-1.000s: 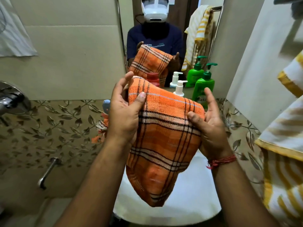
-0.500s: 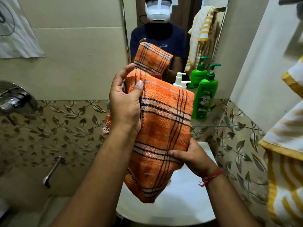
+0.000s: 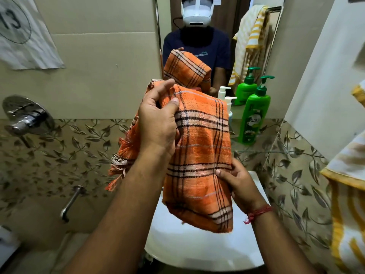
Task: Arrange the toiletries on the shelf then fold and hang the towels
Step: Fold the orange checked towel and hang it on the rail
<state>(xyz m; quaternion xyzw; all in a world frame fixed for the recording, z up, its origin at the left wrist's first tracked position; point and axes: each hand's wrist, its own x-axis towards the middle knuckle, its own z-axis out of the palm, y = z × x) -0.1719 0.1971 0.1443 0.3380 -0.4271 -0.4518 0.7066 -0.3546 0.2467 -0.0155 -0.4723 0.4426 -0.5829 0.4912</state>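
Green bottle [image 3: 254, 117] and white pump bottle [image 3: 229, 104] crowd the shelf just behind the towel [image 3: 199, 147]

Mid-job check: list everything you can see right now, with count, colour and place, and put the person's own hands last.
towel: 1, orange with dark and white checks, partly folded, held over the sink
sink: 1, white, below the towel
pump bottle: 1, green, on the ledge right of the towel
small pump bottle: 1, white, beside the green one, partly hidden by the towel
striped towel: 1, white and yellow, hanging at the right edge
mirror: 1, on the wall ahead, reflecting person, towels and bottles
tap handle: 1, chrome, left wall
spout: 1, chrome, lower left wall
paper sheet: 1, white, upper left wall
left hand: grip pinches the towel's upper edge
right hand: grip holds the towel's lower right side
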